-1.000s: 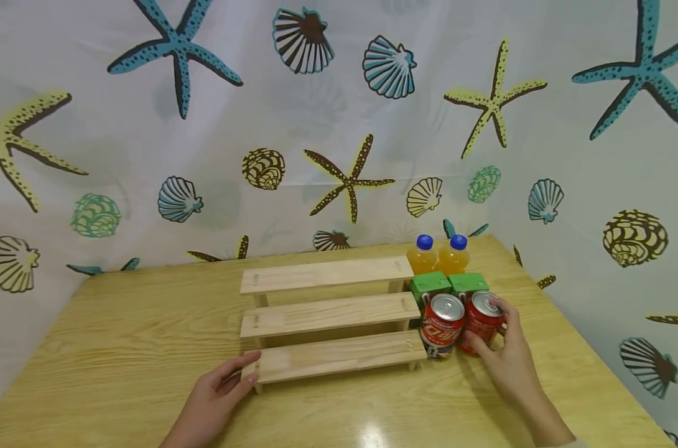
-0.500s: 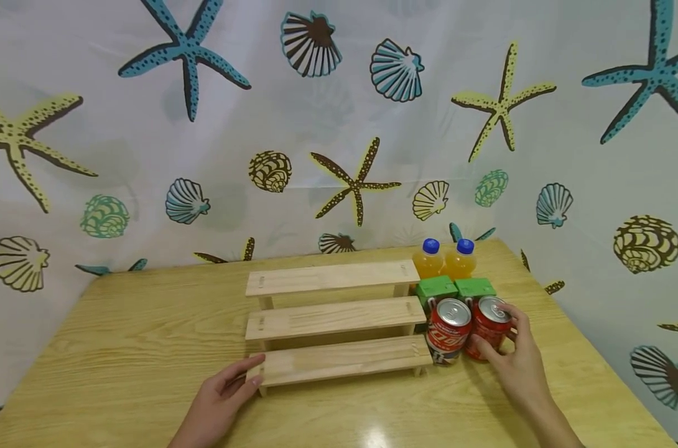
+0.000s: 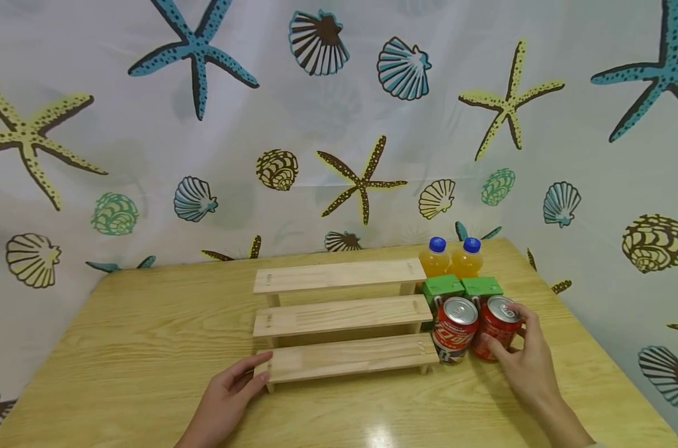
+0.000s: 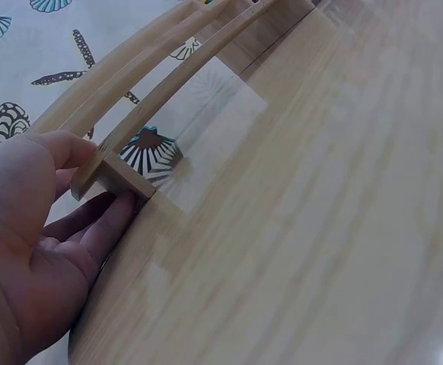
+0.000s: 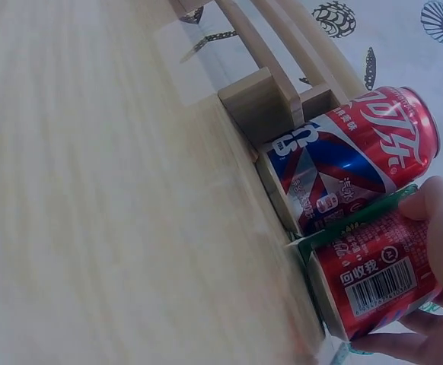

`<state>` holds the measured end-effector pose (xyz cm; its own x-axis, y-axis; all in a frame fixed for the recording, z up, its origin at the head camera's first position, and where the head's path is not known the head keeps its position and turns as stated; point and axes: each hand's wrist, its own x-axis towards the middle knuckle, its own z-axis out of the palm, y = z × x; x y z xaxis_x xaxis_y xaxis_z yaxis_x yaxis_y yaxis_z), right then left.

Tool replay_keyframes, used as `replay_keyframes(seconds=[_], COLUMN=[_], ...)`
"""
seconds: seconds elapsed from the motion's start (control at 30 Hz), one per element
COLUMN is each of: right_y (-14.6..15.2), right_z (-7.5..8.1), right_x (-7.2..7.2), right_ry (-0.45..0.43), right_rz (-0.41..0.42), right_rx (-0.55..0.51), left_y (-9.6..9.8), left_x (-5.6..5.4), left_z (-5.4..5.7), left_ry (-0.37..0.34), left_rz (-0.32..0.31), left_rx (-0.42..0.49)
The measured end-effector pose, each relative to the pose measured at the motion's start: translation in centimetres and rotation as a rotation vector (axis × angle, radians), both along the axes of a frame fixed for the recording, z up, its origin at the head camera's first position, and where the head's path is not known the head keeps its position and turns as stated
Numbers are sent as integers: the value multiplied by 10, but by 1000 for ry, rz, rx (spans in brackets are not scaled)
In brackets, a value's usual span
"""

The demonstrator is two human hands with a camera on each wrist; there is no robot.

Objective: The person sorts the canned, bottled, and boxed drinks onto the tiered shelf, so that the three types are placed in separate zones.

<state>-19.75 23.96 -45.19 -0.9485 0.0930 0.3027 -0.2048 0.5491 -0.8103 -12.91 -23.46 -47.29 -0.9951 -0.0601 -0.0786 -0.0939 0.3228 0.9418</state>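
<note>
A three-step wooden display rack (image 3: pixel 344 359) stands on the table. My left hand (image 3: pixel 225 396) holds the left end of its lowest step; in the left wrist view one finger lies over the board (image 4: pixel 183 80) and others reach under it. To the right of the rack stand two red soda cans, upright. My right hand (image 3: pixel 531 367) grips the right soda can (image 3: pixel 492 336), with the thumb on its near side and fingers at its top and far side. The left soda can (image 3: pixel 455 333) stands beside it, close to the rack's right end.
Behind the cans are two green drink cartons (image 3: pixel 444 285), and behind those, two bottles of orange drink (image 3: pixel 466 264) with blue caps. The wooden table (image 3: pixel 165 323) meets a cloth backdrop (image 3: pixel 232 112) printed with shells and starfish at the back and right.
The head view has shifted slightly, so the whole scene sits further right. Both hands keep their places on the rack and the right soda can.
</note>
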Motion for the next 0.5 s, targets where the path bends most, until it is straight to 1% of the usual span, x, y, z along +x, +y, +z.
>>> replay_keyframes(seconds=[0.1, 0.2, 0.33, 0.5], right_y=[2, 4, 4, 2], right_z=[4, 8, 10, 16], right_x=[0, 1, 0, -3], right_ry=[-9, 0, 35, 96], right_rz=[-12, -19, -9, -10], right_rx=[5, 3, -10, 34], left_y=[0, -1, -1, -2], left_x=[0, 0, -1, -1], left_z=[-1, -2, -3, -4], left_ry=[1, -1, -6, -6], left_rz=[5, 6, 3, 3], left_rx=[-7, -5, -4, -4])
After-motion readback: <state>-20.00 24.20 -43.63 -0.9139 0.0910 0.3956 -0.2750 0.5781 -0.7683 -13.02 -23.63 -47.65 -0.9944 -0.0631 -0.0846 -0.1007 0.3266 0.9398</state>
